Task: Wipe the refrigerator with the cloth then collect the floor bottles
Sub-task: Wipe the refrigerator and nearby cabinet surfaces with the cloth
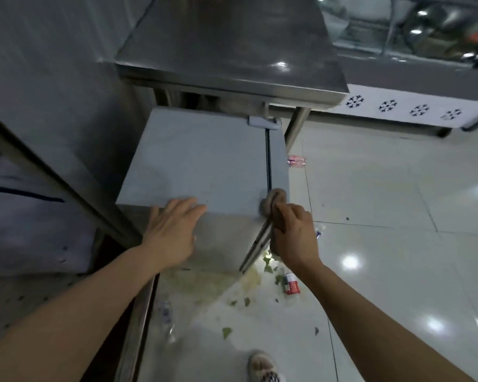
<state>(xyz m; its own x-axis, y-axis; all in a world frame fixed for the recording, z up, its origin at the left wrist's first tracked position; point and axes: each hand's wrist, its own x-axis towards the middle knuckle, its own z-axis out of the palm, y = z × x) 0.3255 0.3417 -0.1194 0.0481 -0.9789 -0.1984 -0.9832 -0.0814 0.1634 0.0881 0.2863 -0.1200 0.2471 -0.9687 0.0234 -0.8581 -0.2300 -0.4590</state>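
Refrigerator (199, 155) stands under a steel table (232, 51) on littered tile floor (384, 202).

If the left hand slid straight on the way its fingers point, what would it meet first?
Probably the cloth that the right hand grips at the refrigerator's front corner; the left hand lies flat, fingers aimed roughly that way.
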